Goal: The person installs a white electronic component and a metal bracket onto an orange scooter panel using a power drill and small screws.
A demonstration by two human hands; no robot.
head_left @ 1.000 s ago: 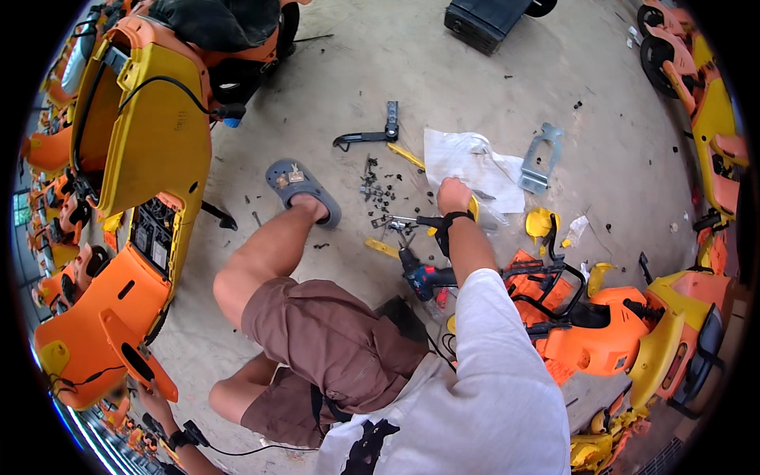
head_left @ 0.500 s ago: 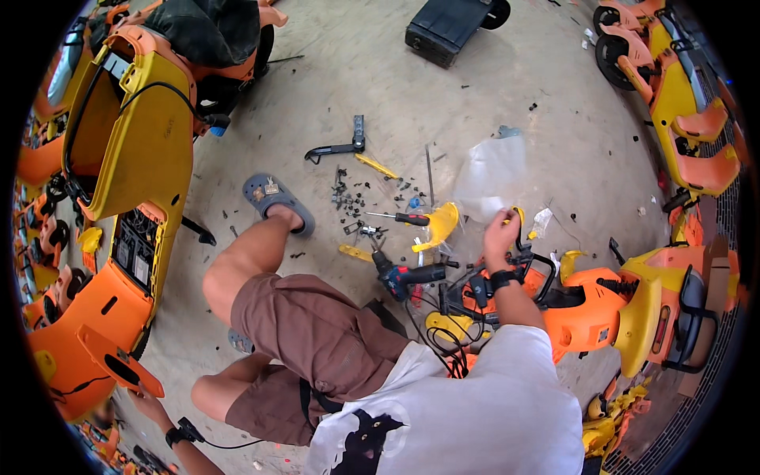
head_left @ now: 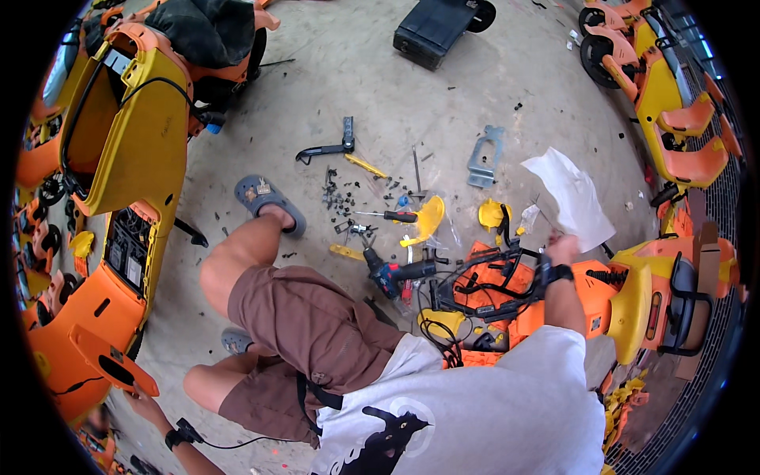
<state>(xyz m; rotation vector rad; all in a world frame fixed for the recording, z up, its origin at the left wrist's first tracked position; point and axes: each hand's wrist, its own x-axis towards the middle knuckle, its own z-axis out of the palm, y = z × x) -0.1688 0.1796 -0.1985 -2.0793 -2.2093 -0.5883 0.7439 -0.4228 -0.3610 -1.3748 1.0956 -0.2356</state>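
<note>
My right hand [head_left: 563,248] is closed at the lower edge of a thin white sheet [head_left: 571,198], perhaps a bag or foam wrap, over the right side of the floor. Down at the lower left, my left hand [head_left: 144,402] grips the end of a flat orange panel [head_left: 111,360] with a dark oval in it. A grey metal bracket [head_left: 484,157] lies left of the white sheet. Below my right hand is an orange scooter body [head_left: 598,297] with black cables. A cordless drill [head_left: 392,273], a screwdriver [head_left: 396,215] and a curved yellow part [head_left: 428,219] lie near my leg.
Loose screws [head_left: 339,202] are scattered beside my clog [head_left: 267,202]. A tall yellow and orange scooter [head_left: 134,150] stands at the left. Other scooters [head_left: 657,111] line the right side. A dark box with a wheel [head_left: 431,33] sits at the far side.
My right hand has moved right with the white sheet, uncovering the metal bracket. A yellow part now lies where that hand was. My left hand stays on the orange panel.
</note>
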